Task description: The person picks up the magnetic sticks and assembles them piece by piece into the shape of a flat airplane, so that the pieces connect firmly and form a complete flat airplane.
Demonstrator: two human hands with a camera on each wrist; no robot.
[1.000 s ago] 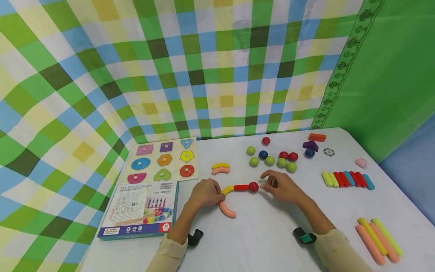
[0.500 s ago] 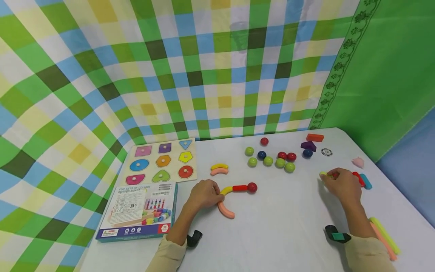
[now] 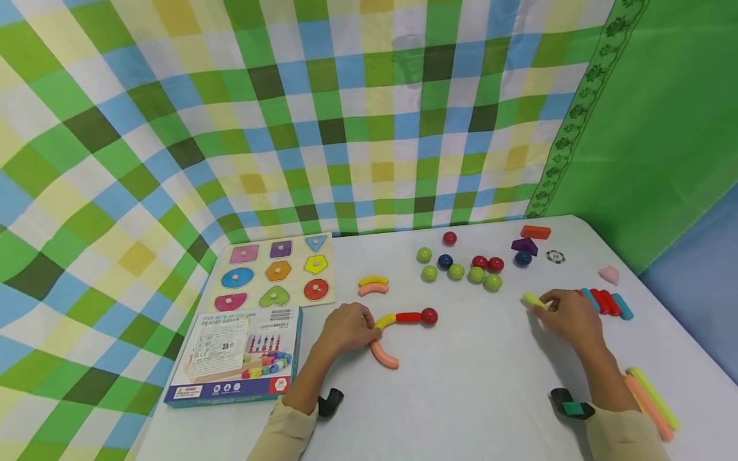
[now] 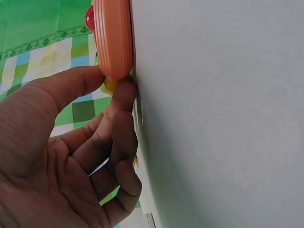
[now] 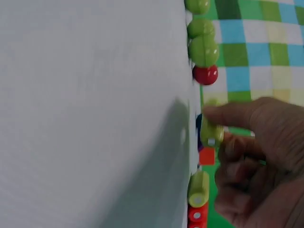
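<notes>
My left hand point(image 3: 348, 330) pinches the yellow curved piece point(image 3: 385, 321) between thumb and fingertips, right where it meets an orange curved piece point(image 3: 384, 356). From the yellow piece's other end a short red stick point(image 3: 409, 317) runs right to a red ball point(image 3: 429, 316). In the left wrist view the ribbed orange piece point(image 4: 113, 38) rises in front of the fingertips. My right hand point(image 3: 573, 320) pinches a short lime stick point(image 3: 534, 299) just left of the row of short sticks; the right wrist view shows this stick point(image 5: 211, 134) under the thumb and its shadow on the table.
Red and blue short sticks point(image 3: 610, 302) lie in a row at right, partly behind my right hand. Long sticks point(image 3: 657, 400) lie nearer. Green, red and blue balls point(image 3: 455, 271) cluster at the back. A shape puzzle board point(image 3: 262, 289) and a bead-toy box point(image 3: 236, 358) are at left.
My right hand left the red ball, reached right to the row of short sticks, and has drawn a lime one off to the left. My left hand stays at the yellow curved piece.
</notes>
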